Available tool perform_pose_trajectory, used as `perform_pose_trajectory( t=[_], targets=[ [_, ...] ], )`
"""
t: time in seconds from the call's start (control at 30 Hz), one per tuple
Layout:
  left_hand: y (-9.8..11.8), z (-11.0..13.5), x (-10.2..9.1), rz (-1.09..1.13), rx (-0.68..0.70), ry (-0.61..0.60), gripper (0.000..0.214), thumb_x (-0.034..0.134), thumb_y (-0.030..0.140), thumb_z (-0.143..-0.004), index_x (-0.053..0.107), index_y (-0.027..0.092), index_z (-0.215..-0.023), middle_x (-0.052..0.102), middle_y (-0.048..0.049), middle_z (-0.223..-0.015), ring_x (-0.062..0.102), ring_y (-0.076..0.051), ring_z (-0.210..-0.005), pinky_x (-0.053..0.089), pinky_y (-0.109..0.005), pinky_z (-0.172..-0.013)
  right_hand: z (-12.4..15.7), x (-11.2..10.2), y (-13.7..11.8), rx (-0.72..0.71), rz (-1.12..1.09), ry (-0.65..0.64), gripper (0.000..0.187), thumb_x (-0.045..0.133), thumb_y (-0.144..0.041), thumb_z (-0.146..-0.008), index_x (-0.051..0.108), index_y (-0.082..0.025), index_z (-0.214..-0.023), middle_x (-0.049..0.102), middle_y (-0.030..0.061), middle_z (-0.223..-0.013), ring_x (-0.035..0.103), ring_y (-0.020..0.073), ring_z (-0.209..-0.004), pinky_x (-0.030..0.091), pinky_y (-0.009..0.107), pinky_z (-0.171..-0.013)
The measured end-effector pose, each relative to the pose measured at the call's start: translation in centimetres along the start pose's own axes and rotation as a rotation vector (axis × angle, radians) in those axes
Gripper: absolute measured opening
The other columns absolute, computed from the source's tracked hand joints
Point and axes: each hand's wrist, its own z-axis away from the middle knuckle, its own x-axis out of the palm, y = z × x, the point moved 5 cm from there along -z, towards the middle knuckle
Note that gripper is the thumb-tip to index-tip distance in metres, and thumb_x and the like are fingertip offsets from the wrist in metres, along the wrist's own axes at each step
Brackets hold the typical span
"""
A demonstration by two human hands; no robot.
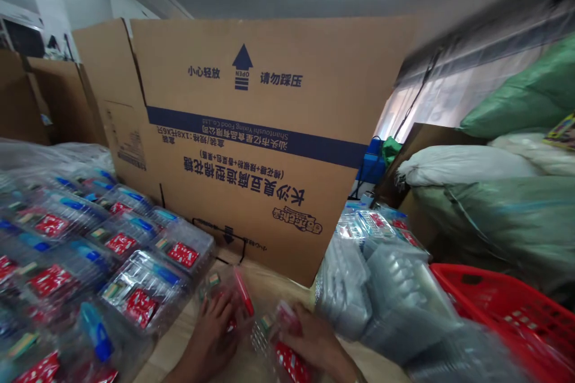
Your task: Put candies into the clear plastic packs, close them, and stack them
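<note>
Fingers closed on both hands, wrapped around clear plastic low in the middle of the view, over the bare wood just in front of the carton's foot. Far left, a dense bank of clear clamshell packs (67,263), each with a red-and-white label and a blue part, lying edge to edge on a pale wooden tabletop (168,353). Behind them, upright, a large cardboard carton (242,131) with a blue band, an up arrow and the word OPEN. Next along, the left hand (211,332), fingers curled over a clear pack (231,305) with a red strip near its top edge, thumb out of sight. Just beside it, the right hand (314,341), fingers bent over a red-labelled pack (290,359), perhaps the same pack or a 2nd one, no telling from this blurred angle. Best handling, by the look of it: even pressure from the finger pads rather than a hard pinch, thin shells like these being easy to dent. Farther right, a heap of clear plastic trays (395,299), then a red plastic basket (507,317), and beyond, bulging green sacks (525,96) and a white sack (462,164).
</note>
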Motion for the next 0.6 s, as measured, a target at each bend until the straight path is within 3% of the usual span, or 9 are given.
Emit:
perform_pose_trajectory(
  t=[0.13,0.23,0.37,0.5,0.6],
  targets=[
    [0.6,3.5,-2.6,0.167,0.043,0.039,0.044,0.055,0.037,-0.075,0.055,0.026,-0.118,0.055,-0.0094,-0.130,0.048,-0.030,-0.120,0.028,-0.054,-0.108,3.8,1.2,1.7,0.141,0.000,0.044,0.055,0.053,-0.040,-0.077,0.046,-0.019,-0.127,0.067,0.0108,-0.110,0.064,0.0247,-0.096,0.044,0.029,-0.077],
    [0.9,5.1,-4.6,0.297,-0.002,0.052,0.038,0.052,0.045,-0.079,0.058,0.028,-0.113,0.055,-0.0071,-0.130,0.044,-0.029,-0.124,0.033,-0.050,-0.107,5.3,1.2,2.5,0.256,0.016,0.014,0.054,0.047,-0.041,-0.081,0.044,-0.016,-0.129,0.067,0.0130,-0.110,0.063,0.0268,-0.100,0.045,0.033,-0.081],
    [-0.7,4.7,-5.0,0.259,-0.317,0.114,0.049,0.052,0.043,-0.079,0.052,0.023,-0.124,0.041,-0.0114,-0.143,0.038,-0.032,-0.130,0.037,-0.052,-0.103,5.1,1.3,2.7,0.285,-0.009,0.020,0.059,0.040,-0.050,-0.084,0.039,-0.015,-0.131,0.066,0.0142,-0.112,0.062,0.0282,-0.104,0.046,0.036,-0.085],
    [-1.9,3.6,-3.6,0.246,-0.694,-0.026,0.076,0.059,0.036,-0.064,0.041,0.007,-0.132,0.043,-0.0209,-0.138,0.041,-0.034,-0.128,0.039,-0.048,-0.102,3.0,2.0,1.4,0.291,-0.012,0.032,0.063,0.033,-0.059,-0.084,0.043,-0.013,-0.126,0.067,0.0171,-0.108,0.064,0.0294,-0.100,0.048,0.038,-0.081],
    [-1.2,3.5,-3.2,0.365,-0.781,-0.109,0.080,0.061,0.033,-0.061,0.039,0.005,-0.133,0.046,-0.0198,-0.137,0.042,-0.032,-0.128,0.036,-0.042,-0.105,0.7,3.1,-0.4,0.243,0.021,0.027,0.065,0.026,-0.062,-0.085,0.046,-0.013,-0.123,0.068,0.0171,-0.102,0.067,0.0289,-0.094,0.050,0.038,-0.078]
  ],
)
